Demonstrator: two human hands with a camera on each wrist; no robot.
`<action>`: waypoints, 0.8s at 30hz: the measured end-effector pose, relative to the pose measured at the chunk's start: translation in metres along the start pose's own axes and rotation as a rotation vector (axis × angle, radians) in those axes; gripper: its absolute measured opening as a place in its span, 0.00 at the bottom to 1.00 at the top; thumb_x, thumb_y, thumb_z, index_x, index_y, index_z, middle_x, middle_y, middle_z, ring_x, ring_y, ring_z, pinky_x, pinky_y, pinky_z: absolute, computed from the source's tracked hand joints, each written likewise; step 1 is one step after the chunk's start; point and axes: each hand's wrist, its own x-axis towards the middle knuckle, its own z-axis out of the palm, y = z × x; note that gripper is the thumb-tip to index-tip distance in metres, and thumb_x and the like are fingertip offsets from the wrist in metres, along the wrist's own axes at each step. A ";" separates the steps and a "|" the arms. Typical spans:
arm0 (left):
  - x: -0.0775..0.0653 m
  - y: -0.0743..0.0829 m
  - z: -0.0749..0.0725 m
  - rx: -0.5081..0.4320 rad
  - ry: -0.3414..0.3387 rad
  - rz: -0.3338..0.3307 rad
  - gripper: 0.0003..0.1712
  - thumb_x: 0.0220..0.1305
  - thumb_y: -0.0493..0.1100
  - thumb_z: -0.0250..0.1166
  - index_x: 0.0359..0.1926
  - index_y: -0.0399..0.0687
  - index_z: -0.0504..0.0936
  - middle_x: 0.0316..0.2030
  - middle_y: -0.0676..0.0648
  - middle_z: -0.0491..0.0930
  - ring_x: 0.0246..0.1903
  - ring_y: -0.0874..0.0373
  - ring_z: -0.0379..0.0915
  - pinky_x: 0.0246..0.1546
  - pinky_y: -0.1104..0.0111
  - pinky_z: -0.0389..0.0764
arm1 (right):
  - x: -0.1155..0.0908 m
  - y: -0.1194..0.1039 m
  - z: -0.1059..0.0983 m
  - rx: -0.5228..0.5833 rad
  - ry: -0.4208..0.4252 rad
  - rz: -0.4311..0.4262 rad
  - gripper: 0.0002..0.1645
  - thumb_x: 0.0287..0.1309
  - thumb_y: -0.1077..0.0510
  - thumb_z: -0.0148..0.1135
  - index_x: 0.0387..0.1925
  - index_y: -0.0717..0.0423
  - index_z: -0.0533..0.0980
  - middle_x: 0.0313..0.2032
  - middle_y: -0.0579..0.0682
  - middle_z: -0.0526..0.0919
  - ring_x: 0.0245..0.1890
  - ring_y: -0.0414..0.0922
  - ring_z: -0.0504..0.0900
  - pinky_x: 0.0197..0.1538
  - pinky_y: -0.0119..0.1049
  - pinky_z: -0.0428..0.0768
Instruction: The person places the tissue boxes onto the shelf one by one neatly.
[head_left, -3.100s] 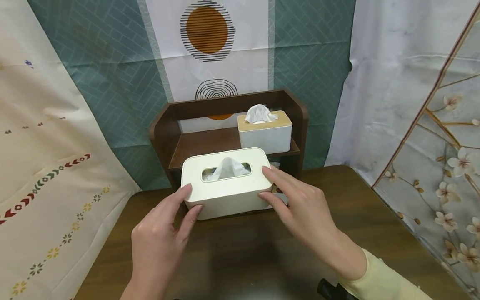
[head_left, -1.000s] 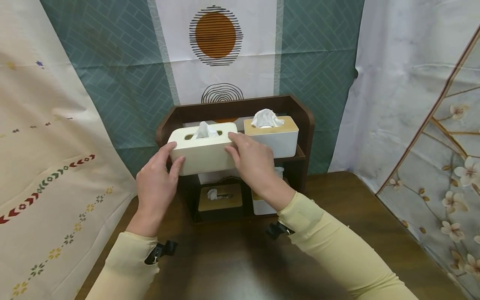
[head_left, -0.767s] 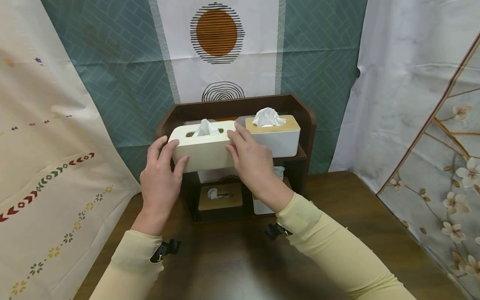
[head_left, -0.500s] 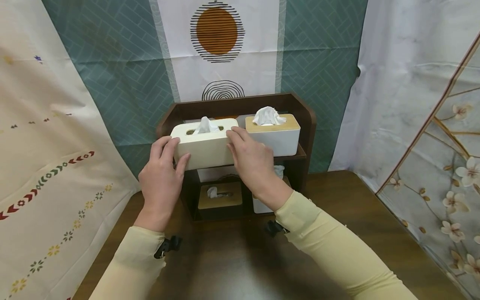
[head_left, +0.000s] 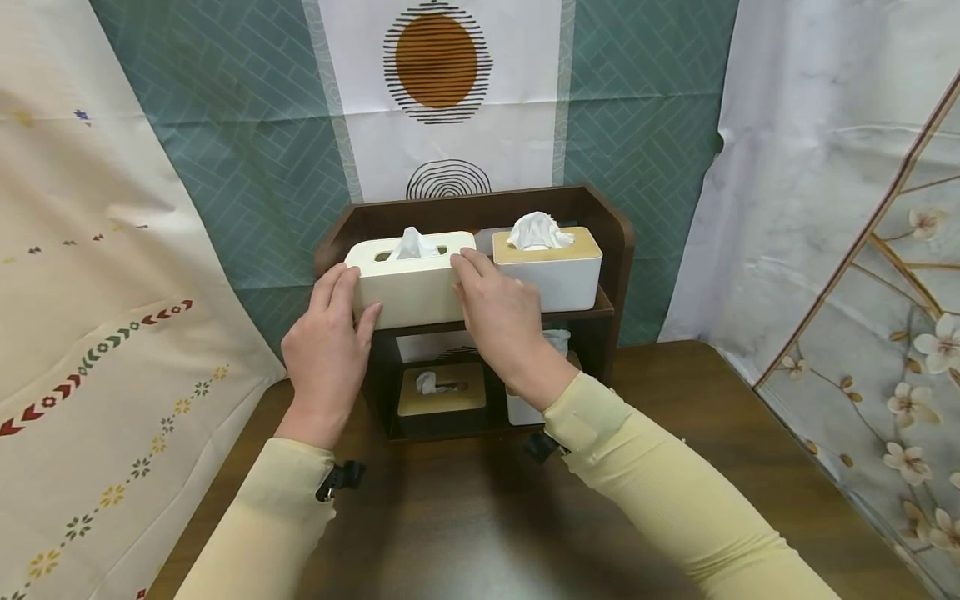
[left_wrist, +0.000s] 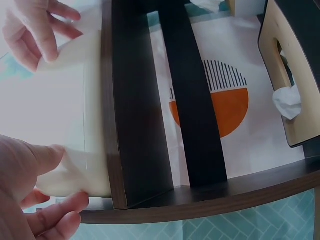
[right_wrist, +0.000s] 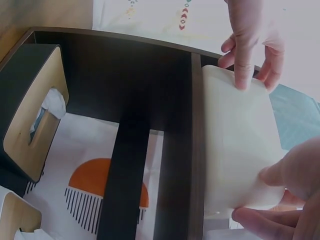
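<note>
A cream tissue box (head_left: 408,292) with a white tissue standing out of its oval slot is at the left of the upper shelf of a dark brown rack (head_left: 468,205). My left hand (head_left: 326,354) grips its left end, thumb on the front face and fingers at the top edge and side. The right end is held by my right hand (head_left: 501,321), thumb in front and fingertips on the top edge. In the left wrist view the box's base (left_wrist: 100,125) lies along the shelf board's edge (left_wrist: 111,100). The right wrist view shows both hands on the box (right_wrist: 240,140).
Right of it on the same shelf stands a white tissue box (head_left: 558,282) with a wooden lid. Below are a dark tissue box with a wooden lid (head_left: 442,400) and another white box (head_left: 522,411), partly behind my right hand. The brown table (head_left: 450,517) extends in front.
Both hands have carried the cream tissue box from in front of the rack up and back to the upper shelf. Over the last second it has shifted slightly right and farther in.
</note>
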 end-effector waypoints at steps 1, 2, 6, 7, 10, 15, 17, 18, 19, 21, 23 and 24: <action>0.000 0.000 0.000 0.001 -0.002 0.000 0.32 0.72 0.44 0.79 0.71 0.41 0.80 0.70 0.40 0.79 0.37 0.32 0.86 0.27 0.41 0.83 | 0.000 0.000 0.000 -0.004 -0.003 0.001 0.21 0.77 0.56 0.70 0.66 0.54 0.83 0.67 0.51 0.85 0.38 0.55 0.93 0.27 0.49 0.86; 0.000 0.000 0.000 0.001 -0.003 0.000 0.32 0.72 0.44 0.78 0.71 0.41 0.80 0.70 0.40 0.79 0.36 0.32 0.86 0.27 0.41 0.83 | 0.000 0.000 0.000 -0.008 -0.006 0.001 0.21 0.77 0.56 0.70 0.66 0.54 0.83 0.67 0.51 0.85 0.38 0.55 0.93 0.27 0.49 0.86; 0.001 0.000 0.001 0.000 -0.005 -0.001 0.32 0.72 0.44 0.78 0.72 0.41 0.80 0.70 0.40 0.79 0.37 0.32 0.87 0.26 0.41 0.83 | 0.000 0.000 0.001 -0.012 -0.005 -0.004 0.21 0.77 0.56 0.70 0.67 0.54 0.83 0.67 0.51 0.85 0.39 0.54 0.94 0.27 0.49 0.86; 0.001 0.000 0.000 0.000 -0.005 -0.002 0.32 0.72 0.44 0.78 0.72 0.41 0.80 0.70 0.40 0.79 0.38 0.32 0.87 0.26 0.41 0.83 | 0.000 0.000 0.001 -0.012 -0.004 -0.005 0.21 0.77 0.56 0.70 0.67 0.54 0.83 0.67 0.51 0.85 0.39 0.53 0.94 0.27 0.48 0.86; 0.001 -0.001 0.000 0.000 -0.007 -0.003 0.33 0.72 0.44 0.79 0.72 0.41 0.79 0.71 0.40 0.79 0.39 0.32 0.87 0.26 0.40 0.83 | 0.000 0.000 0.001 -0.012 -0.005 -0.008 0.21 0.77 0.57 0.70 0.66 0.55 0.83 0.67 0.51 0.85 0.41 0.53 0.94 0.27 0.48 0.86; 0.001 -0.001 0.001 -0.002 -0.014 -0.008 0.32 0.72 0.44 0.79 0.72 0.41 0.79 0.70 0.40 0.79 0.39 0.32 0.87 0.26 0.40 0.83 | -0.001 0.000 0.000 -0.023 -0.010 -0.009 0.21 0.78 0.56 0.70 0.67 0.55 0.83 0.67 0.51 0.84 0.40 0.53 0.94 0.26 0.48 0.85; 0.001 -0.001 0.001 -0.003 -0.018 -0.011 0.32 0.72 0.44 0.78 0.72 0.41 0.79 0.70 0.40 0.79 0.39 0.32 0.88 0.27 0.40 0.84 | -0.001 0.000 0.001 -0.029 -0.011 -0.011 0.22 0.78 0.56 0.69 0.68 0.55 0.82 0.68 0.51 0.84 0.39 0.52 0.94 0.26 0.48 0.85; 0.001 -0.001 0.002 -0.003 -0.020 -0.012 0.33 0.72 0.44 0.78 0.72 0.41 0.79 0.71 0.40 0.79 0.39 0.32 0.88 0.27 0.40 0.84 | -0.002 0.000 0.001 -0.032 -0.010 -0.012 0.22 0.78 0.56 0.69 0.68 0.55 0.82 0.68 0.51 0.84 0.40 0.52 0.94 0.25 0.47 0.85; 0.001 -0.001 0.002 -0.005 -0.023 -0.015 0.33 0.72 0.44 0.78 0.72 0.41 0.79 0.71 0.40 0.78 0.39 0.32 0.88 0.27 0.40 0.84 | -0.002 0.000 0.002 -0.034 -0.009 -0.013 0.23 0.78 0.56 0.69 0.69 0.55 0.81 0.69 0.52 0.83 0.41 0.52 0.94 0.25 0.47 0.84; 0.000 -0.001 0.002 -0.007 -0.031 -0.020 0.34 0.72 0.44 0.78 0.74 0.42 0.78 0.73 0.40 0.77 0.39 0.32 0.87 0.26 0.40 0.83 | -0.004 0.001 0.003 -0.039 -0.007 -0.015 0.25 0.78 0.56 0.68 0.71 0.55 0.80 0.71 0.52 0.82 0.41 0.51 0.94 0.24 0.46 0.83; -0.002 0.001 0.002 -0.009 -0.038 -0.025 0.36 0.72 0.44 0.78 0.75 0.43 0.77 0.75 0.41 0.75 0.38 0.32 0.87 0.25 0.40 0.83 | -0.006 0.002 0.003 -0.043 0.000 -0.020 0.27 0.78 0.56 0.68 0.73 0.55 0.78 0.72 0.53 0.80 0.42 0.51 0.94 0.24 0.46 0.83; -0.003 0.001 0.002 -0.010 -0.041 -0.026 0.37 0.72 0.44 0.78 0.76 0.43 0.76 0.77 0.41 0.74 0.37 0.32 0.87 0.24 0.41 0.82 | -0.008 0.002 0.003 -0.046 0.007 -0.025 0.28 0.78 0.56 0.68 0.74 0.55 0.77 0.73 0.53 0.80 0.43 0.50 0.94 0.23 0.46 0.83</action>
